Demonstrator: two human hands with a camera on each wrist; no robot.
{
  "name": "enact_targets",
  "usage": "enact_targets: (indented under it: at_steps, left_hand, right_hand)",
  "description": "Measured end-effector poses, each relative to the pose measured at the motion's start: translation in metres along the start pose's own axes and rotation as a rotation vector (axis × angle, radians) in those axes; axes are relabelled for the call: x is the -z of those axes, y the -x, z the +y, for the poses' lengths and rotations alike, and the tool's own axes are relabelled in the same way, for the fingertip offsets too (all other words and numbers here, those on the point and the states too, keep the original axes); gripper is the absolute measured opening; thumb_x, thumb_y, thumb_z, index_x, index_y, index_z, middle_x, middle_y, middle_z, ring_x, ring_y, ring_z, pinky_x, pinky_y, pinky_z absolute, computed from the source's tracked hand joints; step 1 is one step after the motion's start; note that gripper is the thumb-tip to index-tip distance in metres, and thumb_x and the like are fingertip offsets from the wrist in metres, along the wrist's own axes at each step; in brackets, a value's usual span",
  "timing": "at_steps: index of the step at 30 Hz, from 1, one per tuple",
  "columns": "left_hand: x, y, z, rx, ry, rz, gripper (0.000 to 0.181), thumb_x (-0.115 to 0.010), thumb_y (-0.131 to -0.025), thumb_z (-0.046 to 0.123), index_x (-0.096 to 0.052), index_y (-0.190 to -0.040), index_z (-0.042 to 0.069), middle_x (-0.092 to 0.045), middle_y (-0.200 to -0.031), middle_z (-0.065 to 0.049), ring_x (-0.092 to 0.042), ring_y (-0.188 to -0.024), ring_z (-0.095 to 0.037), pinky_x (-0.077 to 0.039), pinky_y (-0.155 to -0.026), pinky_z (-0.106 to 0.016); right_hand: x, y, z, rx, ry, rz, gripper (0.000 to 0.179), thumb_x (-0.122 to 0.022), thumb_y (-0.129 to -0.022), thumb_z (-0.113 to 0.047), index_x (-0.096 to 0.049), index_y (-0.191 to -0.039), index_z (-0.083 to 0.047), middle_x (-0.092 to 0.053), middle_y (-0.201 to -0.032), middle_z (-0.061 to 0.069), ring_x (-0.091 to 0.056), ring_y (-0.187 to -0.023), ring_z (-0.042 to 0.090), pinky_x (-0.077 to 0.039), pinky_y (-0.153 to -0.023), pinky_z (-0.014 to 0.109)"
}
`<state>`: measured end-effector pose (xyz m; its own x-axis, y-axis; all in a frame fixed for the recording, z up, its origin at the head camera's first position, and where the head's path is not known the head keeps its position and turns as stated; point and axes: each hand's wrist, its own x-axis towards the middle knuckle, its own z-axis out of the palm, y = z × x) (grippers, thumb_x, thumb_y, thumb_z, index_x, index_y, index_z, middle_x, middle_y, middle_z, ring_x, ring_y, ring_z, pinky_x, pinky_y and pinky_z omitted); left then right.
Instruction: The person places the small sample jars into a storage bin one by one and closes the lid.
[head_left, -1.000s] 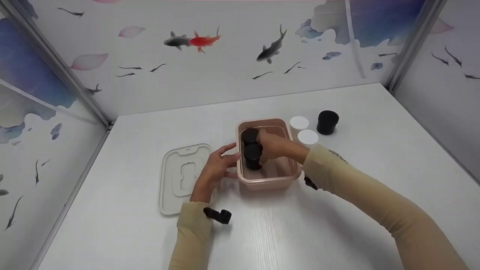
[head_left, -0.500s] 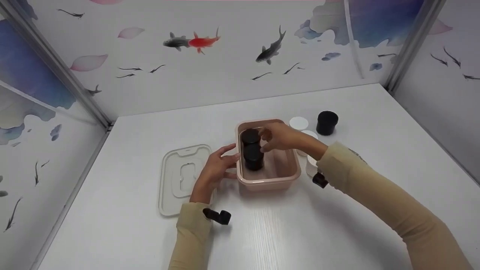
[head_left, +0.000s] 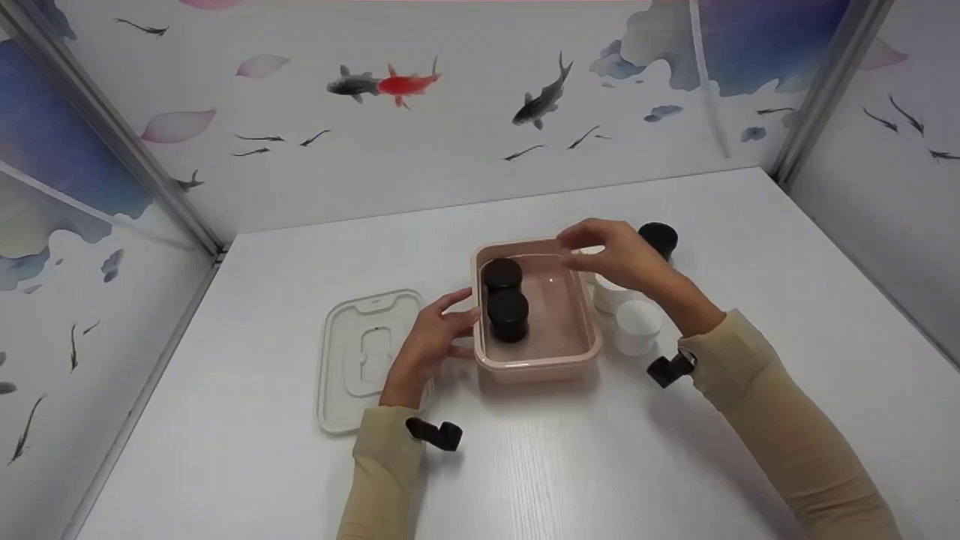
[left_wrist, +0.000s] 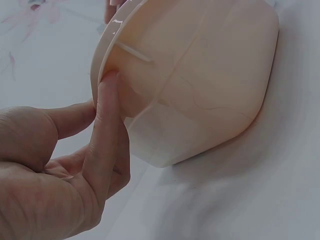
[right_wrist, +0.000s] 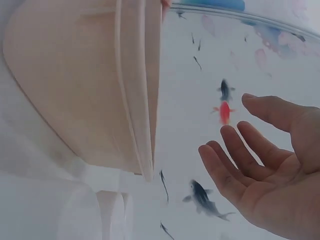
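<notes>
A pink plastic box (head_left: 538, 366) stands on the table, with two black lidded jars (head_left: 508, 315) side by side along its left inner wall. My left hand (head_left: 436, 330) pinches the box's left rim; in the left wrist view its thumb lies against the rim and a finger reaches under the lip. My right hand (head_left: 619, 255) hovers over the box's back right corner, holding nothing. In the right wrist view the right hand's fingers (right_wrist: 235, 155) are spread and loosely bent, apart from the box wall (right_wrist: 75, 85).
White jars (head_left: 637, 328) stand close along the box's right side. Behind my right hand is another black jar (head_left: 660, 238), partly covered. A pale grey lid (head_left: 337, 360) lies flat left of the box, under my left forearm. Printed panels (head_left: 465, 157) wall in the table.
My right hand has let go of the front black jar inside the box, then risen and moved back and right over the rim. My left hand has stayed at the box.
</notes>
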<state>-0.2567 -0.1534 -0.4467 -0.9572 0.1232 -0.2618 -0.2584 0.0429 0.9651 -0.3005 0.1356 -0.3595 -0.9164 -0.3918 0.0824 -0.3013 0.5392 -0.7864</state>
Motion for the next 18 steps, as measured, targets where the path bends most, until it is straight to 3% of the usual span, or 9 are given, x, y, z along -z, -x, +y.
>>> enact_targets:
  at_steps: [5,9,12,18]
  left_hand:
    - [0.000,0.000,-0.001,-0.001,-0.003,0.009,0.053,-0.065,-0.098,0.022,-0.049,-0.148,0.018,-0.067,-0.129,-0.019,-0.071,-0.108,-0.029,-0.064,-0.070,-0.038]
    - [-0.001,0.000,0.000,0.002,0.003,0.014,0.053,-0.066,-0.098,0.022,-0.049,-0.148,0.018,-0.068,-0.128,-0.018,-0.071,-0.106,-0.028,-0.064,-0.070,-0.039]
    - [0.000,0.001,0.001,0.000,0.000,0.015,0.052,-0.065,-0.098,0.022,-0.049,-0.148,0.018,-0.068,-0.127,-0.017,-0.072,-0.106,-0.027,-0.064,-0.069,-0.038]
    - [0.000,0.000,-0.001,-0.003,-0.007,0.014,0.052,-0.065,-0.099,0.023,-0.049,-0.148,0.019,-0.069,-0.127,-0.016,-0.072,-0.104,-0.026,-0.064,-0.068,-0.037]
  right_hand:
    - [0.012,0.011,0.010,-0.035,-0.025,0.106,0.042,-0.068,-0.097,-0.022,-0.060,-0.134,-0.005,-0.061,-0.138,0.016,-0.058,-0.130,0.034,-0.052,-0.105,0.049]
    - [0.022,0.018,0.018,-0.050,-0.036,0.190,0.044,-0.069,-0.097,-0.026,-0.060,-0.135,-0.007,-0.061,-0.139,0.014,-0.059,-0.128,0.032,-0.054,-0.098,0.031]
    - [0.028,0.021,0.024,-0.070,-0.035,0.241,0.046,-0.069,-0.096,-0.029,-0.060,-0.136,-0.008,-0.061,-0.139,0.014,-0.058,-0.127,0.031,-0.049,-0.094,0.021]
    - [0.036,0.020,0.040,-0.097,-0.045,0.337,0.046,-0.069,-0.096,-0.029,-0.060,-0.135,-0.007,-0.061,-0.139,0.017,-0.056,-0.130,0.032,-0.045,-0.112,0.043]
